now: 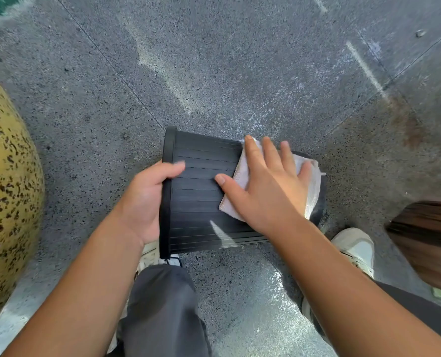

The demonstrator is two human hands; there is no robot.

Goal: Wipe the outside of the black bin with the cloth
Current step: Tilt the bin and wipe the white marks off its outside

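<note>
The black bin (pixel 198 191) lies on its side above the floor, its ribbed wall facing up and its rim to the left. My left hand (pixel 143 199) grips that rim, thumb on the outer wall. My right hand (pixel 268 184) presses flat, fingers spread, on a white cloth (pixel 311 186) laid over the bin's right part near its base. The cloth shows around my fingers and under my palm. The bin's inside and base are hidden.
Speckled grey stone floor (pixel 214 73) all around. A yellow speckled rounded object (pixel 5 191) bulges in at the left. A dark brown wooden object (pixel 430 238) sits at the right. My white shoes (pixel 356 248) and grey trouser legs (pixel 162 313) are below the bin.
</note>
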